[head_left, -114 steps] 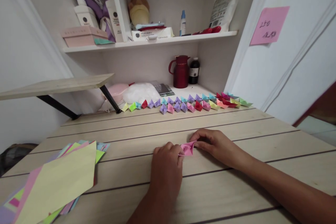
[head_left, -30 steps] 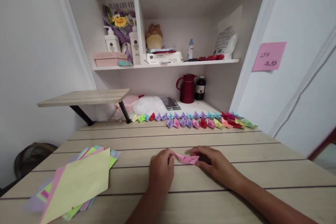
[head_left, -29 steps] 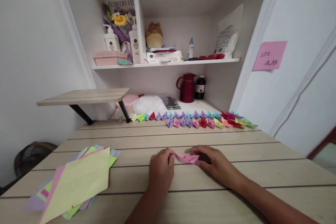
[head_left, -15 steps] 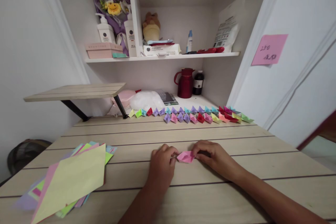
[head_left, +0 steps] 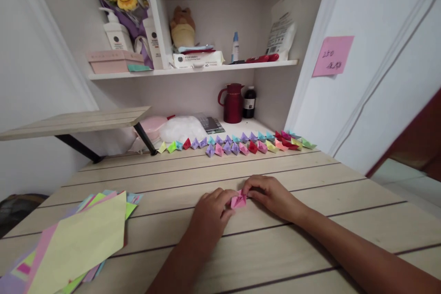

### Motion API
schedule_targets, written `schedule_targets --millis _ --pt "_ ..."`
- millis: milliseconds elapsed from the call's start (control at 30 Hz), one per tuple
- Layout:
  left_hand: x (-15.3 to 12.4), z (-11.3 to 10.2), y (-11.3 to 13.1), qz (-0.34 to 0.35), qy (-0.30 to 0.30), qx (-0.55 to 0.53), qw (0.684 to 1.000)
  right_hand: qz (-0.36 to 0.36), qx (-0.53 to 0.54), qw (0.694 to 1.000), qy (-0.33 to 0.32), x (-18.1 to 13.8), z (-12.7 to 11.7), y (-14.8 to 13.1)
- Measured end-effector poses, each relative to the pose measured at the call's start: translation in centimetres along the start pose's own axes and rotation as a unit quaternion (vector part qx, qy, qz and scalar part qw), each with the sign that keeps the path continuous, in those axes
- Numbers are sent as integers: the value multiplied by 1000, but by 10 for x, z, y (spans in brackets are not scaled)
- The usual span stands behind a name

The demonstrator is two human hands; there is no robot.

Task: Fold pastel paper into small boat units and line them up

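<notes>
A small pink folded paper boat (head_left: 238, 200) is held between both hands just over the wooden tabletop (head_left: 275, 257). My left hand (head_left: 215, 209) pinches its left end between thumb and fingers. On the other end, the thumb and forefinger of my right hand (head_left: 267, 193) are closed on the paper. Fingertips cover both tips of the boat. Farther back, several finished paper boats (head_left: 226, 148) in purple, pink, red, yellow and blue stand in two rows along the table's rear edge.
A loose stack of coloured paper sheets (head_left: 82, 234), pale yellow on top, lies at the left. Behind it a small raised wooden shelf (head_left: 79, 119) stands on black legs. A dark red jug (head_left: 233, 103) and a dark bottle (head_left: 249, 102) are at the back.
The view has shifted, so the background sits farther left. Both hands have come closer together around the pink boat, which now appears narrower and more upright.
</notes>
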State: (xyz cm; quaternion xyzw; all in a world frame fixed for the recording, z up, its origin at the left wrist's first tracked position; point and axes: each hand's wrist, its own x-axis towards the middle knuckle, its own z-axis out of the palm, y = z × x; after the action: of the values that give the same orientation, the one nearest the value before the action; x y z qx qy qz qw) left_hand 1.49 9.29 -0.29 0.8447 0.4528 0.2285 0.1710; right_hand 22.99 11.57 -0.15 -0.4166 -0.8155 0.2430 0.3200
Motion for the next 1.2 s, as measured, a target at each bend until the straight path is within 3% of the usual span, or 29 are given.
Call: schedule_targets --millis 233,667,1067,1200 --pt "1 3 -4 -1 9 -15 1000 -20 -17 1000 -6 1 -1 1" --pt "3 2 1 52 -1 51 997 -70 -78 994 -20 1 1 -1" --pt "1 1 -10 44 -4 62 997 -33 -23 999 -26 0 -5 2" --pt "1 -1 -11 6 28 85 996 -31 -20 999 -33 -2 -4 1"
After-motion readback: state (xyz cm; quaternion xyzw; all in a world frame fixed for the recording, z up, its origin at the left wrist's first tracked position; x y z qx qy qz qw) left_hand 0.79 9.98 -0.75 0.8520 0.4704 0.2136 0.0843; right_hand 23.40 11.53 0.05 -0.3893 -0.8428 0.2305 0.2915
